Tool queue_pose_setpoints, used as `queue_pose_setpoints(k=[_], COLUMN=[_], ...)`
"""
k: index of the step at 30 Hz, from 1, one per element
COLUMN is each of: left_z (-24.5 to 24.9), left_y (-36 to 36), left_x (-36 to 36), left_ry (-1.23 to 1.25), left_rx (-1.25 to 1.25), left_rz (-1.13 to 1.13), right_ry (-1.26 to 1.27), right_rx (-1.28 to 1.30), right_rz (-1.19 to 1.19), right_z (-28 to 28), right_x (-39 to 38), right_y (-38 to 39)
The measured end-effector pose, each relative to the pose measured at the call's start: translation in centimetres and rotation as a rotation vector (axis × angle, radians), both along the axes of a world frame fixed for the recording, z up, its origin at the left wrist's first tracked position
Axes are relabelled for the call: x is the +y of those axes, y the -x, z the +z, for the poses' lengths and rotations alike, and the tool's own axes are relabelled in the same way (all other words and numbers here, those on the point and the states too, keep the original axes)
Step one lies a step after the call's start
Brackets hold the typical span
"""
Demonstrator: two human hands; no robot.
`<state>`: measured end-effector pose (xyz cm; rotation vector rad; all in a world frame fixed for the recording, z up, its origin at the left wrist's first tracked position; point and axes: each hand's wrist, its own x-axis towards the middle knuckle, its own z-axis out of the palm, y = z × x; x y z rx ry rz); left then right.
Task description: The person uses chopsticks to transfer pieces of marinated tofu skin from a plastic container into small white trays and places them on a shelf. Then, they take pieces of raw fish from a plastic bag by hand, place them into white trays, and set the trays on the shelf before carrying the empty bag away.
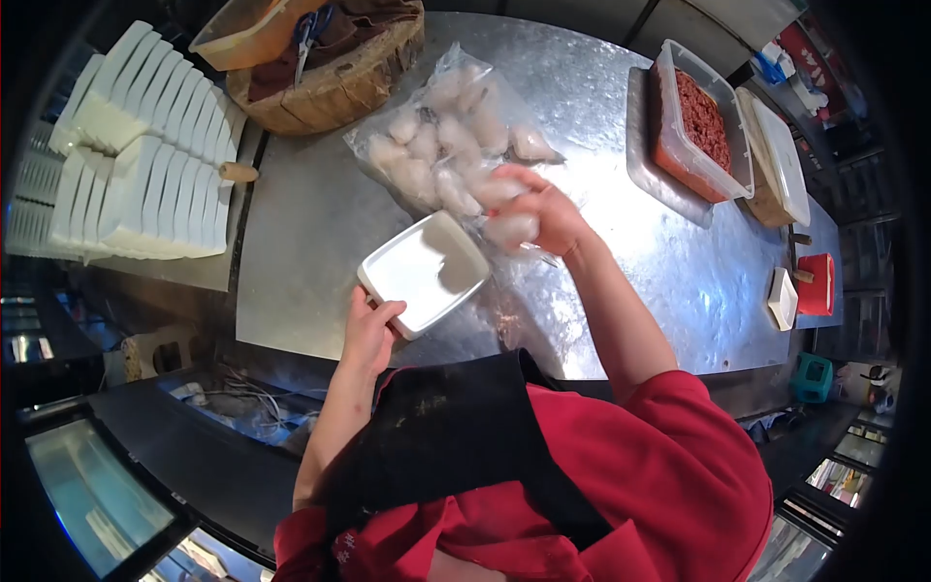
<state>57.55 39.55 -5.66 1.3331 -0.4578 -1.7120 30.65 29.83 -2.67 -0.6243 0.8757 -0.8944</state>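
My left hand (372, 326) grips a white rectangular tray (423, 281) at its near left corner, thumb over the rim. The tray is tilted toward me, and a shadow falls across its bare inside. Just beyond its right rim, my right hand (545, 211) is closed on pale, smooth lumps (512, 231), slightly blurred. Behind both hands lies a clear plastic bag (456, 60) spread on the steel table. Several more whitish lumps (417, 179) rest in it, rounded and glossy. One pale lump with a darker tip (533, 144) sits at the bag's right side.
Stacks of white trays (170, 194) stand at the left. A round wooden block (335, 92) carries scissors (308, 44) and a dark cloth, beside an orange tub (242, 34). At right are a clear bin of red minced meat (700, 121) and a red container (817, 284).
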Motion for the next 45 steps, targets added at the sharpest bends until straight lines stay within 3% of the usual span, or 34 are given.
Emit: queue_pose_setpoints(k=[3,4,6,7,8,9,10,11,15,17,21,23,24,26,27,29,32,34,36,37,38,39,42,45], left_z=[-0.6,-1.3,-2.9,-2.5,-2.4,-2.4,-2.3,-2.7,-2.8,-2.6,-2.8,-2.5,-2.4,-2.6,-2.7,-2.2,-1.6,-1.3,-1.3,-1.6,-1.5,-0.4,-0.5,1.9], left_y=[0.9,0.9,0.3,0.2,0.1,-0.1,-0.3,-0.6,-0.7,-0.9,-1.1,-1.1,-1.2,-1.3,-1.3,-1.0,-0.7,-0.6,-0.3,0.0,-0.1,0.2,-0.1,-2.7], left_x=[0.3,0.5,0.7,1.0,1.4,1.7,2.2,2.6,3.4,3.7,4.5,4.9,5.2,5.8,6.0,6.3,6.6,6.9,7.4,7.5,8.1,8.7,10.2,13.2], left_ry=[-0.016,-0.014,0.033,-0.034,-0.036,-0.027,-0.019,-0.009,0.002,-0.008,-0.001,-0.001,-0.01,-0.018,-0.037,-0.052,-0.034,-0.019,-0.011,0.085,0.186,0.269,0.422,0.28], left_rx=[0.153,0.153,0.11,0.118,0.111,0.135,0.157,0.159,0.199,0.196,0.199,0.208,0.203,0.209,0.201,0.216,0.204,0.212,0.21,0.292,0.356,0.473,0.396,0.199], left_rz=[0.008,0.009,-0.007,0.021,0.042,0.06,0.084,0.096,0.143,0.172,0.205,0.237,0.238,0.278,0.273,0.276,0.297,0.319,0.342,0.349,0.379,0.393,0.547,0.81], right_ry=[0.327,0.329,0.751,0.647,0.762,0.869,0.84,0.66,0.773,0.65,0.729,0.678,0.706,0.367,0.378,0.234,0.28,0.306,0.519,1.005,1.016,1.14,1.477,1.613], right_rx=[0.251,0.251,0.708,0.922,1.046,1.303,1.501,1.63,1.58,1.782,1.787,1.654,1.656,0.815,0.818,0.17,-0.024,0.108,0.543,0.812,0.942,0.988,1.072,1.026], right_rz=[0.208,0.209,0.223,0.169,0.018,0.064,0.245,0.516,0.612,0.786,0.931,0.656,0.678,0.173,0.204,0.0,-0.055,0.046,0.293,0.323,0.375,0.355,0.332,0.466], right_z=[-0.4,-0.5,-1.0,-1.2,-2.8,-3.2,-4.2,-4.6,-3.9,-2.4,-3.3,-1.9,-1.6,-1.1,-1.1,-0.9,1.7,5.3,7.0,5.5,5.4,4.2,2.5,4.1], right_x=[3.1,3.2,2.9,1.7,0.5,-0.6,-1.2,-1.9,-0.3,0.4,-0.4,-0.3,-0.5,-1.3,-1.4,-1.6,-1.5,0.4,3.0,3.6,5.1,6.0,8.4,10.9], right_y=[-3.7,-3.7,-4.0,-3.3,-2.3,-1.2,0.0,0.3,-0.6,-1.9,-1.7,-1.5,-0.9,0.6,0.7,0.8,-0.3,-2.9,-7.0,-8.8,-10.9,-12.0,-15.8,-20.7])
